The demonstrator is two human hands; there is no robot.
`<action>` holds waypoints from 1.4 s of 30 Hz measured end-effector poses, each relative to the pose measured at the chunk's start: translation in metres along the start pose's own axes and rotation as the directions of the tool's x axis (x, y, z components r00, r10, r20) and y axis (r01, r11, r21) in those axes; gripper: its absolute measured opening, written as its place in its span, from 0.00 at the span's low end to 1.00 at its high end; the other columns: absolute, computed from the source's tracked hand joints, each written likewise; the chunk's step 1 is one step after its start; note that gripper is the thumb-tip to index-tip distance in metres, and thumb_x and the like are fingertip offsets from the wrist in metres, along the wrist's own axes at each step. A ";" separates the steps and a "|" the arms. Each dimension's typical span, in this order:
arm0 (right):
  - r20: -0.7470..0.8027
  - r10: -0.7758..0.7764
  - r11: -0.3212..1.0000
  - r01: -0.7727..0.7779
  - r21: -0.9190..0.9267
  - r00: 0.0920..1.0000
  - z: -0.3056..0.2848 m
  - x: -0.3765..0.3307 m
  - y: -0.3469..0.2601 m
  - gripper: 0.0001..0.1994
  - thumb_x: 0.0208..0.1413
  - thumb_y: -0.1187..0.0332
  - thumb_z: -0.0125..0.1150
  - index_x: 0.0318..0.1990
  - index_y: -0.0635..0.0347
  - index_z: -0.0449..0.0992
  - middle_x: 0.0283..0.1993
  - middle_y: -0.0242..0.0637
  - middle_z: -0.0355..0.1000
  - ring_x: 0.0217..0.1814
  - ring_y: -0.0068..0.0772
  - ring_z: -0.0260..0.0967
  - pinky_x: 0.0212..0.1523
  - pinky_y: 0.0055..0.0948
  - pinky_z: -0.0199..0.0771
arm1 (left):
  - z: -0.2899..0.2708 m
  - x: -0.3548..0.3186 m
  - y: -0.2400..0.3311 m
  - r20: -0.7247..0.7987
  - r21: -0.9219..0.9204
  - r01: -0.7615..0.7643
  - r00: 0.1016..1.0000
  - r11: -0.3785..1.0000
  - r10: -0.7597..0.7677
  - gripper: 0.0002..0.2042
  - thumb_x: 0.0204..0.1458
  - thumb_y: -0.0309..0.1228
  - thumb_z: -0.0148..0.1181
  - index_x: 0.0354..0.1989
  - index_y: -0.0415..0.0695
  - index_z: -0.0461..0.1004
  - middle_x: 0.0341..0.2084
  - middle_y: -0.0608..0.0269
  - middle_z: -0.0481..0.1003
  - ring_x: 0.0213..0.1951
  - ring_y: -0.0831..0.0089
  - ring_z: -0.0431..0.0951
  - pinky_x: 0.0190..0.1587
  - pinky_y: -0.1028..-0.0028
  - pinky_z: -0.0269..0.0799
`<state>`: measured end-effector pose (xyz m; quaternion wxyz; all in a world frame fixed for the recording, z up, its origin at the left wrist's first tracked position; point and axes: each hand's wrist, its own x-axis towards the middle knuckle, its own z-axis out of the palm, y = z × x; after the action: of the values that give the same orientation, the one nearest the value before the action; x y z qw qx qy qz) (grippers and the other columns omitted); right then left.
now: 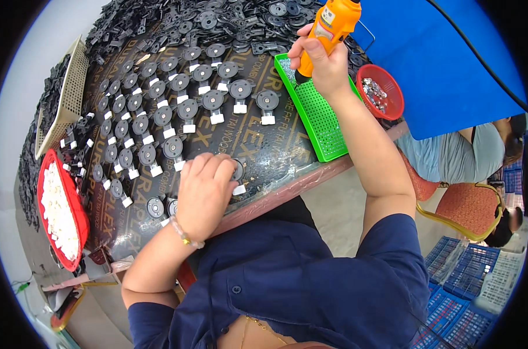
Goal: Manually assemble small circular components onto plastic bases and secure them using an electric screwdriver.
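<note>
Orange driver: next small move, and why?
Probably touch the orange driver to the small silvery pieces to pick one up: the right hand holds its nose at the end of the green tray where they lie, while the left hand is by a black disc part. Whether the tip already carries one isn't visible.

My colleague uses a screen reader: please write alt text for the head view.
A person's right hand grips an orange handheld power tool, its black tip at a green perforated plastic tray; the left hand is near rows of round black parts with white ends. White pieces fill a red plastic container at left; loose black parts are heaped beyond.
</note>
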<state>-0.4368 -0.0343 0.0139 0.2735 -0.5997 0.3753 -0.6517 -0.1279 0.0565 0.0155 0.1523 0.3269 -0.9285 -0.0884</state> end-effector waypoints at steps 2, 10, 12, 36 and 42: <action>-0.005 -0.011 1.000 0.011 0.001 1.000 0.000 0.000 0.000 0.23 0.65 0.49 0.58 0.49 0.63 0.68 0.31 0.38 0.75 0.29 0.26 0.73 0.35 0.27 0.75 | 0.007 -0.003 0.007 -0.043 -0.113 0.047 0.998 0.993 -0.052 0.19 0.41 0.24 0.69 0.45 0.45 0.73 0.46 0.61 0.76 0.52 0.59 0.73 0.54 0.61 0.65; -0.013 -0.034 0.999 0.034 -0.013 0.999 -0.002 0.001 0.003 0.23 0.65 0.49 0.57 0.50 0.62 0.68 0.31 0.39 0.75 0.29 0.27 0.73 0.34 0.27 0.74 | 0.034 -0.012 0.016 -0.082 -0.447 0.126 0.980 0.886 -0.181 0.19 0.47 0.19 0.66 0.50 0.38 0.71 0.51 0.47 0.72 0.53 0.47 0.73 0.55 0.61 0.71; -0.006 -0.036 0.999 0.036 0.001 0.999 -0.002 0.001 0.005 0.23 0.65 0.49 0.58 0.50 0.62 0.68 0.32 0.39 0.76 0.29 0.27 0.73 0.34 0.28 0.75 | 0.036 -0.012 0.013 -0.095 -0.470 0.128 0.976 0.873 -0.194 0.20 0.48 0.19 0.66 0.50 0.39 0.71 0.51 0.47 0.72 0.53 0.48 0.73 0.56 0.61 0.70; 0.362 -0.039 0.850 -0.159 0.502 0.931 0.087 -0.073 -0.071 0.37 0.44 0.45 0.78 0.52 0.64 0.67 0.34 0.44 0.76 0.32 0.30 0.76 0.33 0.26 0.77 | 0.051 -0.018 -0.002 -0.134 -0.437 0.177 0.957 0.882 -0.259 0.25 0.47 0.33 0.71 0.55 0.42 0.74 0.50 0.54 0.75 0.63 0.53 0.68 0.67 0.53 0.56; 0.356 0.010 0.809 -0.217 0.546 0.934 0.093 -0.075 -0.064 0.37 0.43 0.48 0.80 0.52 0.63 0.67 0.35 0.44 0.77 0.32 0.29 0.76 0.33 0.26 0.77 | 0.051 -0.020 0.000 -0.138 -0.437 0.181 0.954 0.881 -0.265 0.25 0.47 0.33 0.71 0.55 0.42 0.74 0.49 0.55 0.75 0.63 0.53 0.68 0.66 0.54 0.57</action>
<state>-0.3287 0.0475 0.0229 0.5411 -0.5667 0.1437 -0.6045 -0.1306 0.0719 -0.0370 0.2973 0.3985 -0.8244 -0.2706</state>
